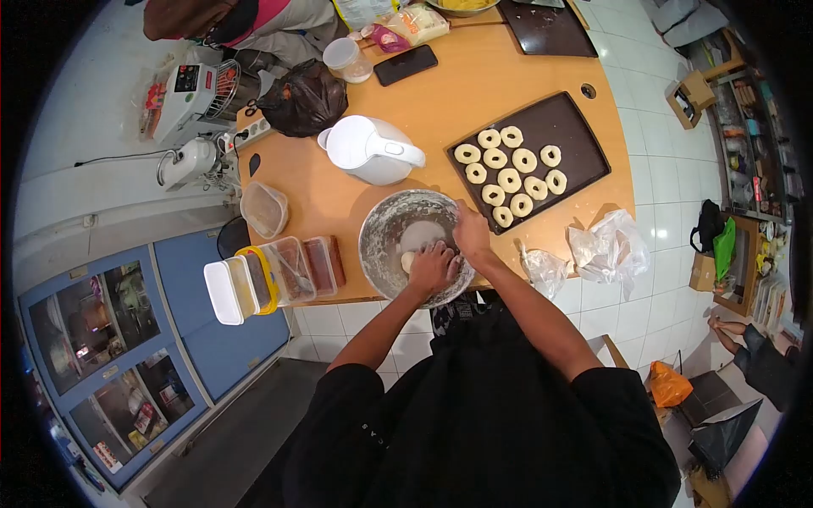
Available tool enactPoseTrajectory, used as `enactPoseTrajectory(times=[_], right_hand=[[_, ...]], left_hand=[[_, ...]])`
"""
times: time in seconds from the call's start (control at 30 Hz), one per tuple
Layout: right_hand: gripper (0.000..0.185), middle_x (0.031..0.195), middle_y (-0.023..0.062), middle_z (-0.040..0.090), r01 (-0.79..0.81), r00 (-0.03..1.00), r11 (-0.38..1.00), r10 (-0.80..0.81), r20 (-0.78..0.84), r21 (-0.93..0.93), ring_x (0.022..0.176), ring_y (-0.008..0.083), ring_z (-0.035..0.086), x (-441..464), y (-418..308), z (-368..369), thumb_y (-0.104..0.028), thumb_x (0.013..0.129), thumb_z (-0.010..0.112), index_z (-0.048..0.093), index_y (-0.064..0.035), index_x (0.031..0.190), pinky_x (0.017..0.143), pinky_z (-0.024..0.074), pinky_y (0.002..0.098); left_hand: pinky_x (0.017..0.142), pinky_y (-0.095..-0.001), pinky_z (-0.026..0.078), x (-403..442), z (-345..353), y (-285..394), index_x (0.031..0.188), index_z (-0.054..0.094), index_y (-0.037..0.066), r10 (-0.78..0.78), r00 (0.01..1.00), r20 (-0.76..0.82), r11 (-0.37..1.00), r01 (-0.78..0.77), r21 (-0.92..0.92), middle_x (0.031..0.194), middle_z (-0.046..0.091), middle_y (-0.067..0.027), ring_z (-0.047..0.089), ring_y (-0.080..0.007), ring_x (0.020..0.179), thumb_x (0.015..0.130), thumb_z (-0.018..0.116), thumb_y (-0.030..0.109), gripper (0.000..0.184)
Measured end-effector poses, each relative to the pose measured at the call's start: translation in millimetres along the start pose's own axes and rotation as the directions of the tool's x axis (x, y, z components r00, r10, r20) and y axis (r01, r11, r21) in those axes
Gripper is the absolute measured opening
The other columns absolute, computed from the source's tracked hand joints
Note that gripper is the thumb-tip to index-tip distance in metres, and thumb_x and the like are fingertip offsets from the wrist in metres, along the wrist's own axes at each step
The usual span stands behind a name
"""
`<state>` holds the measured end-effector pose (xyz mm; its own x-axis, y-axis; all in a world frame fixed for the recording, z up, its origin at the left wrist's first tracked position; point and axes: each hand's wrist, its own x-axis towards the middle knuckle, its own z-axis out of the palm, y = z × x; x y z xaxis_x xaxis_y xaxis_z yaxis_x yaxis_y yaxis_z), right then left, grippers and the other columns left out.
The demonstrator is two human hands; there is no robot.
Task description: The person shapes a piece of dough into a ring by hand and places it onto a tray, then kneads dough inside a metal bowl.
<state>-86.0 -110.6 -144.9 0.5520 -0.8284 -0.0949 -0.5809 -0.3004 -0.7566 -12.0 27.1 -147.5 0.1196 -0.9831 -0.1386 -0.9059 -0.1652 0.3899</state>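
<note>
A large metal mixing bowl [383,227], its inner wall smeared with flour and dough residue, stands at the near edge of the table. My left hand [434,267] is down inside it, fingers bent over a pale lump of dough [408,262] that shows beside them. The rest of that dough is hidden under the hand. With closed fingers, my right hand [472,232] grips the bowl's right rim. To the right, a dark baking tray [569,110] bears several raw ring-shaped doughs [509,179].
Left of the bowl are a white electric kettle [366,152] and plastic containers [292,267]. A black plastic bag [306,97], a phone [406,65] and a jar [345,59] lie farther back. Plastic bags [608,245] rest at the right edge. Another person [279,25] is at the far left.
</note>
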Motion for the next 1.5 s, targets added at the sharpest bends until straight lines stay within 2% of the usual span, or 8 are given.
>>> enactPoseTrajectory(times=[0.33,0.6,0.7,0.93,1.13,1.23,1.33,1.5], right_hand=[[0.013,0.075,0.0262,0.062,-0.018,0.999,1.0,0.018,0.037,0.002,0.073,0.0461,0.061,-3.7,-7.6,-7.9,0.0,0.087,0.054,0.054,-0.0023,0.1,0.061,0.0462,0.0542],[0.013,0.076,0.0265,0.062,0.036,0.999,0.999,-0.036,-0.008,0.029,0.074,0.0465,0.061,-4.0,-3.6,-4.9,0.0,0.087,0.055,0.054,-0.0023,0.101,0.062,0.0461,0.0529],[0.014,0.077,0.0263,0.062,0.01,1.0,1.0,-0.01,0.016,-0.024,0.075,0.0467,0.06,-3.2,-2.2,-2.7,-0.001,0.088,0.055,0.053,-0.0024,0.101,0.063,0.0458,0.053],[0.014,0.078,0.0254,0.064,0.001,1.0,0.998,0.001,0.031,-0.056,0.076,0.0447,0.063,-2.5,-9.9,-8.6,-0.001,0.086,0.054,0.053,-0.0027,0.1,0.065,0.0484,0.053],[0.012,0.079,0.0251,0.064,0.0,1.0,0.997,0.002,0.029,-0.071,0.076,0.0442,0.063,-3.4,-10.2,-9.5,-0.002,0.088,0.054,0.053,-0.0032,0.1,0.067,0.0481,0.0525],[0.013,0.079,0.025,0.064,-0.007,1.0,0.998,0.008,0.027,-0.057,0.076,0.0443,0.063,-2.6,-10.1,-9.5,-0.001,0.087,0.054,0.053,-0.003,0.1,0.066,0.0479,0.0526],[0.013,0.077,0.0264,0.063,-0.001,1.0,0.999,0.001,0.001,-0.045,0.075,0.0468,0.061,-2.2,-7.7,-8.0,-0.001,0.086,0.056,0.052,-0.0023,0.098,0.064,0.0469,0.0545],[0.014,0.076,0.0261,0.063,0.017,1.0,0.998,-0.018,-0.006,-0.053,0.075,0.0465,0.062,-2.7,-4.3,-4.5,-0.001,0.086,0.056,0.053,-0.0028,0.1,0.064,0.0473,0.0545]], left_hand=[[0.063,-0.0434,0.052,11.7,37.6,-32.6,0.079,0.063,0.007,0.122,0.986,-0.115,0.982,-0.137,-0.129,0.076,0.062,-0.0118,0.064,-0.0314,0.072,0.087,0.057,0.025,0.021],[0.064,-0.052,0.05,71.6,45.0,-24.8,0.069,0.066,-0.002,-0.764,0.568,-0.307,0.646,0.679,-0.35,0.071,0.064,-0.0274,0.062,-0.0432,0.064,0.098,0.042,0.032,0.051],[0.07,-0.0511,0.047,70.2,43.5,-29.0,0.069,0.065,-0.003,-0.817,0.507,-0.275,0.572,0.656,-0.492,0.072,0.064,-0.0279,0.062,-0.0421,0.068,0.099,0.037,0.034,0.054],[0.088,-0.0356,0.038,39.2,13.8,-64.7,0.089,0.064,0.002,-0.552,0.822,0.141,0.065,0.211,-0.975,0.091,0.057,-0.0103,0.055,-0.024,0.098,0.096,0.042,0.036,0.04],[0.102,-0.0421,0.034,20.1,-39.1,-24.3,0.096,0.068,0.007,-0.409,0.905,-0.115,0.895,0.373,-0.244,0.121,0.051,-0.0184,0.049,-0.031,0.114,0.09,0.059,0.031,0.026],[0.098,-0.0474,0.04,10.7,-48.5,-18.5,0.096,0.07,0.008,-0.301,0.914,-0.272,0.949,0.316,0.014,0.116,0.058,-0.0211,0.056,-0.0349,0.109,0.087,0.064,0.03,0.025],[0.089,-0.0502,0.047,1.2,-76.5,-21.2,0.097,0.071,0.007,-0.513,0.844,0.155,0.847,0.527,-0.073,0.101,0.066,-0.021,0.064,-0.0369,0.094,0.089,0.061,0.033,0.029],[0.086,-0.0517,0.049,-18.9,-88.5,-35.6,0.102,0.069,0.002,-0.605,0.787,0.123,0.794,0.607,0.027,0.098,0.068,-0.022,0.066,-0.0396,0.09,0.094,0.051,0.044,0.046]])
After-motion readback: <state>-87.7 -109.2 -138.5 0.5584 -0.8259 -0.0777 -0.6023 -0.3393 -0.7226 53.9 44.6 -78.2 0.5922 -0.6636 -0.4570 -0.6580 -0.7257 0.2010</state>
